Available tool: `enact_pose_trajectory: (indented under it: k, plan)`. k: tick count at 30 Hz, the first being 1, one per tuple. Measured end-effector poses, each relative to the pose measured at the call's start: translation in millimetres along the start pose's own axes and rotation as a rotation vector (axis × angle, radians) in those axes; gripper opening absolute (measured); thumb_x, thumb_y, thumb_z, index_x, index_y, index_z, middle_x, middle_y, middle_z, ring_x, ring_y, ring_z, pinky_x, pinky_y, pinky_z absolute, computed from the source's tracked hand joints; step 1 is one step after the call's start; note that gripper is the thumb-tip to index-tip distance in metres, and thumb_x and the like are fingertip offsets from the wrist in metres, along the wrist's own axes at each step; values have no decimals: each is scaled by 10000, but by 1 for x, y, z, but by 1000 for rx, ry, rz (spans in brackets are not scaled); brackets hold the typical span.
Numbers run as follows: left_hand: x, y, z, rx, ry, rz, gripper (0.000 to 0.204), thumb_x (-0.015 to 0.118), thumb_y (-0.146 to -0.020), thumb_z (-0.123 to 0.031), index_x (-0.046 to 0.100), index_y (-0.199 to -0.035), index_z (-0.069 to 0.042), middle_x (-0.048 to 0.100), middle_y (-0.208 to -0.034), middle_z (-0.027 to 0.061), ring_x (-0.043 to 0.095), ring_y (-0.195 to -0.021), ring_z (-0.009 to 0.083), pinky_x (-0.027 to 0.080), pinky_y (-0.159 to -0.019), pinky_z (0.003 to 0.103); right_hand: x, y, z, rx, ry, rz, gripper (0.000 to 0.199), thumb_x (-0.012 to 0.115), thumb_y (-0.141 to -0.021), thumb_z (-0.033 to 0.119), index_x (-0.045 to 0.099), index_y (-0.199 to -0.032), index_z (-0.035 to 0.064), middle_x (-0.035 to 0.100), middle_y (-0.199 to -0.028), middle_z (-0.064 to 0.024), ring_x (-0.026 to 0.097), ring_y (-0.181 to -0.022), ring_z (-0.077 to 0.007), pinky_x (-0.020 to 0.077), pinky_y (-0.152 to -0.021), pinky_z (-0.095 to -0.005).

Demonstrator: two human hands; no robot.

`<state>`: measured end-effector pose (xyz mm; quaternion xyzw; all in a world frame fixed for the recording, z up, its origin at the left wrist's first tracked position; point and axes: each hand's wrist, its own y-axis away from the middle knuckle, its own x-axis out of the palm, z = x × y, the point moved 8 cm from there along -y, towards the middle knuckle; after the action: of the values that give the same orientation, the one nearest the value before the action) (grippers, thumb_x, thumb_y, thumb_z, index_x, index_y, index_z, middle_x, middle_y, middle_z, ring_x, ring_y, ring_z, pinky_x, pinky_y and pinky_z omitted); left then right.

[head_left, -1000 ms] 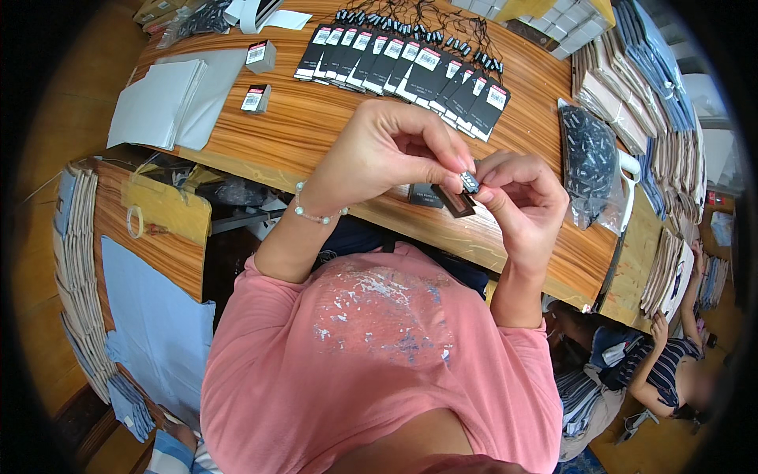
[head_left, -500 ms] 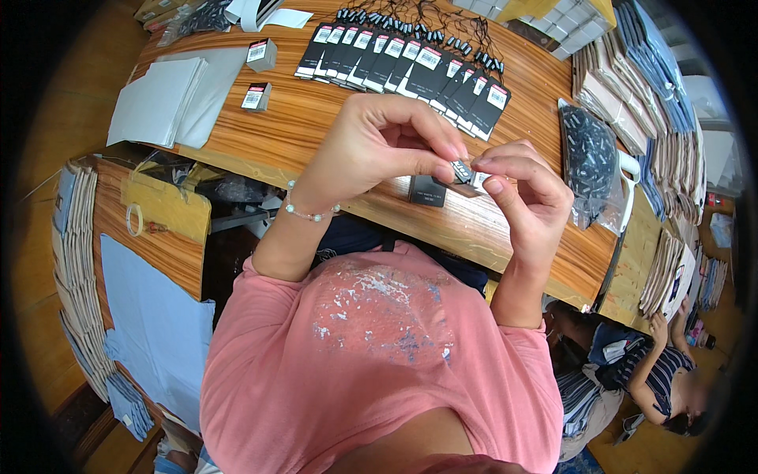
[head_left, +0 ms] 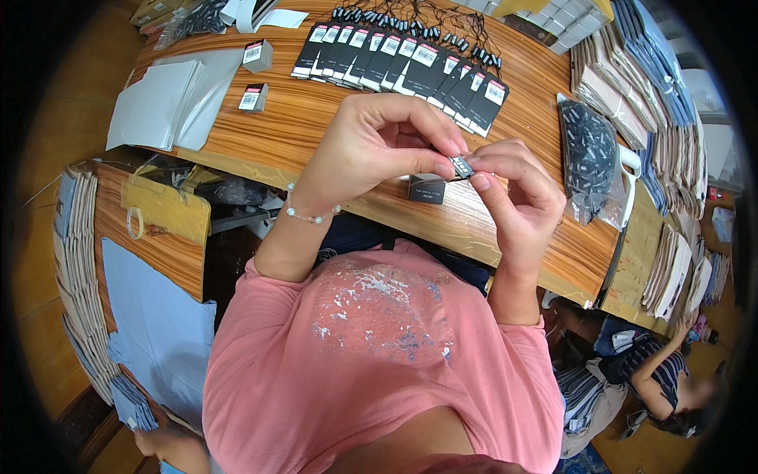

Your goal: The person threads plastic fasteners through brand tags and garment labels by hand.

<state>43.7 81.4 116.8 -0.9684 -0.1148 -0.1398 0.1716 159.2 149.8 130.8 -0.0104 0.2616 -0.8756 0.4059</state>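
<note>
My left hand (head_left: 379,146) and my right hand (head_left: 517,193) meet above the near edge of the wooden table (head_left: 316,118). Between the fingertips of both hands I pinch a small dark clip-like piece (head_left: 461,167). A small dark box (head_left: 427,189) lies on the table just under my hands. A beaded bracelet (head_left: 304,215) circles my left wrist.
A fanned row of black hang tags with strings (head_left: 403,59) lies at the table's far side. Two small boxes (head_left: 253,75) and grey sheets (head_left: 162,103) are at left. A clear bag of dark parts (head_left: 588,154) sits right, beside stacked folded fabric (head_left: 655,87). Another person (head_left: 671,379) sits lower right.
The small piece has turned between my fingertips and my hands have drawn slightly closer. The dark box has come into view beneath them.
</note>
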Motion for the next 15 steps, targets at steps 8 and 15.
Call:
enact_pose_trajectory:
  k: [8, 15]
  plan:
    - [-2, 0, 4, 16, -26, -37, 184, 642, -609, 135, 592, -738, 13, 596, -826, 149, 592, -788, 191, 499, -681, 262, 0, 4, -1, 19, 10, -70, 59, 629, -679, -31, 621, -735, -17, 611, -738, -99, 572, -698, -178, 439, -628, -262]
    - [-5, 2, 10, -23, 23, -78, 180, 634, -604, 145, 592, -716, 10, 601, -796, 144, 600, -773, 198, 509, -670, 272, 1, 6, 2, -39, 63, -122, 46, 628, -694, -38, 614, -737, -33, 610, -733, -102, 578, -671, -167, 446, -597, -244]
